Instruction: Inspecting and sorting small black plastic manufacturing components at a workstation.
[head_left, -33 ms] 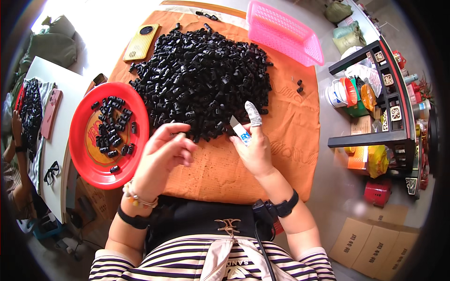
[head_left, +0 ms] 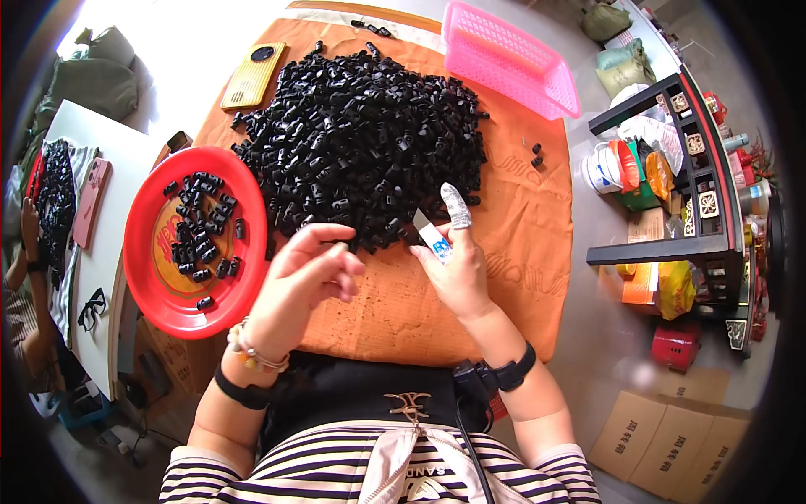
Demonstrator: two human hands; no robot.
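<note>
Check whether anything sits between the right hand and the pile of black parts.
Nothing visible does. The right hand is at the near edge of the pile of black parts, its wrapped fingertips touching or almost touching the nearest pieces.

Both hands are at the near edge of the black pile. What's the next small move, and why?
Probably reach the right hand slightly forward to pick one piece from the pile of black parts: its fingers already touch the edge, while the left hand looks empty beside the red plate.

A plate [head_left: 151,290] lies left of the pile of parts [head_left: 361,143], a basket [head_left: 512,59] behind-right.
</note>
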